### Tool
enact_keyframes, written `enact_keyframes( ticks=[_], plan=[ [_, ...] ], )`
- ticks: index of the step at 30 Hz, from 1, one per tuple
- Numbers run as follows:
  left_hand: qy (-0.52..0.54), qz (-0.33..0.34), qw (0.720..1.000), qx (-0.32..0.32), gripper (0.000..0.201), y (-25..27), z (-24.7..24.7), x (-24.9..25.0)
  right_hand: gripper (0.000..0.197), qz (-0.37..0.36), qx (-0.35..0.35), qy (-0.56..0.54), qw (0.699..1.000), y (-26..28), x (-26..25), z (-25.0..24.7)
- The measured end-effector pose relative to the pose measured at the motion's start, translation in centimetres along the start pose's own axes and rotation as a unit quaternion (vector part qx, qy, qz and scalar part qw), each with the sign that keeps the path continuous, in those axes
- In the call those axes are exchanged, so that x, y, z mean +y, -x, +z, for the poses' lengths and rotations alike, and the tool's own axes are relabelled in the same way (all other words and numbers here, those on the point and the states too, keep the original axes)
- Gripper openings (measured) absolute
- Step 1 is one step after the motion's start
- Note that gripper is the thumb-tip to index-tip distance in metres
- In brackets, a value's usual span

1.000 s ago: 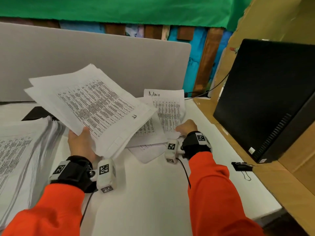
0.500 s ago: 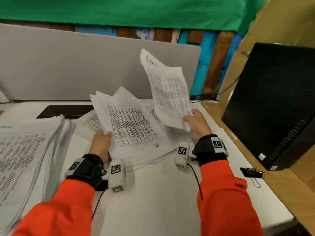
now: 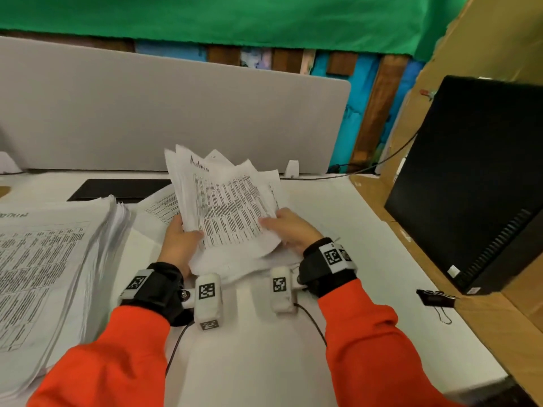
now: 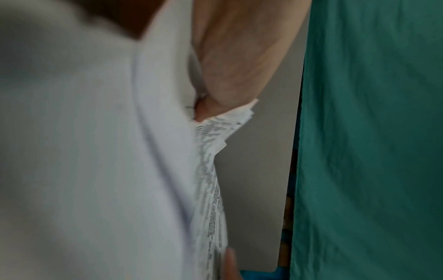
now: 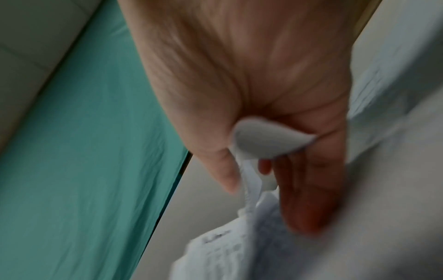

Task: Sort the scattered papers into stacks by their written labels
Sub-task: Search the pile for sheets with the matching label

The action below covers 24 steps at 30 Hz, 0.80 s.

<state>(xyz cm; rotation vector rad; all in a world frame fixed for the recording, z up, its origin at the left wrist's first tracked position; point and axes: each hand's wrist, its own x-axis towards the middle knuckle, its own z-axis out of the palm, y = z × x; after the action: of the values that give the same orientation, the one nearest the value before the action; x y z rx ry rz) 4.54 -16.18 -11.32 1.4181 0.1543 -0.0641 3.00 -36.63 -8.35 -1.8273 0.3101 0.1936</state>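
Observation:
Both hands hold one loose bundle of printed papers [image 3: 226,207] above the desk's middle; its top sheet bears the handwritten label "Admin". My left hand [image 3: 180,240] grips the bundle's lower left edge, thumb on top. My right hand [image 3: 286,227] pinches the lower right edge; in the right wrist view its thumb and fingers [image 5: 309,189] close on the curled paper corner [image 5: 261,140]. The left wrist view shows the bundle's edge [image 4: 210,170] held under the thumb. More sheets [image 3: 160,205] lie flat beneath. A thick sorted stack [image 3: 44,259] sits at the left.
A grey partition [image 3: 176,113] closes the back of the white desk [image 3: 264,362]. A black computer case [image 3: 476,195] stands at the right on a brown board. A black binder clip [image 3: 435,298] lies near the desk's right edge. A dark keyboard [image 3: 117,188] lies behind the papers.
The right hand brought the raised "Admin" sheet down onto the papers in the left hand. Both hands now hold the joined bundle together near the desk's centre.

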Motion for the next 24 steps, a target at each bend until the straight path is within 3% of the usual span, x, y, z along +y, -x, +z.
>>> enact_keyframes(
  ticks=[3, 4, 5, 8, 11, 15, 16, 18, 20, 22, 24],
  plan=[
    [0.065, 0.036, 0.995, 0.064, 0.040, 0.0, -1.4, 1.3, 0.048, -0.011, 0.148, -0.216, 0.965, -0.4, -0.5, -2.2],
    [0.091, 0.053, 0.991, 0.082, 0.035, 0.1, -1.8, 1.8, 0.048, -0.010, 0.169, -0.256, 0.952, -0.5, -0.6, -2.6],
    [0.119, 0.064, 0.987, 0.090, 0.032, 0.2, -2.2, 2.2, 0.050, -0.002, 0.150, -0.279, 0.949, -0.7, -0.8, -2.5],
    [0.217, 0.060, 0.967, 0.115, 0.044, 0.4, -3.1, 2.8, 0.047, 0.057, -0.016, -0.277, 0.959, -1.8, -1.8, 1.0],
    [0.263, 0.056, 0.951, 0.152, 0.047, 0.0, -3.5, 2.9, 0.039, 0.068, -0.074, -0.231, 0.968, -3.8, -3.0, 5.2],
    [0.274, 0.066, 0.946, 0.162, 0.047, -0.1, -3.5, 3.1, 0.007, 0.067, -0.067, -0.186, 0.978, -5.0, -3.7, 9.3],
    [0.275, 0.067, 0.946, 0.159, 0.047, 0.0, -3.4, 3.1, 0.009, 0.056, -0.059, -0.187, 0.979, -5.1, -3.7, 9.8],
    [0.280, 0.072, 0.945, 0.149, 0.048, 0.1, -3.2, 2.9, 0.004, -0.010, -0.007, -0.141, 0.990, -6.0, -3.8, 9.0],
    [0.286, 0.070, 0.944, 0.149, 0.049, 0.2, -3.1, 2.8, 0.012, -0.060, 0.104, -0.002, 0.993, -6.9, -4.5, 6.4],
    [0.284, 0.059, 0.944, 0.156, 0.050, 0.2, -3.0, 2.7, 0.029, -0.043, 0.182, 0.122, 0.975, -7.5, -5.0, 2.8],
    [0.275, 0.053, 0.948, 0.152, 0.049, 0.2, -3.0, 2.6, 0.032, -0.018, 0.164, 0.254, 0.953, -7.6, -5.3, 0.0]
  ],
)
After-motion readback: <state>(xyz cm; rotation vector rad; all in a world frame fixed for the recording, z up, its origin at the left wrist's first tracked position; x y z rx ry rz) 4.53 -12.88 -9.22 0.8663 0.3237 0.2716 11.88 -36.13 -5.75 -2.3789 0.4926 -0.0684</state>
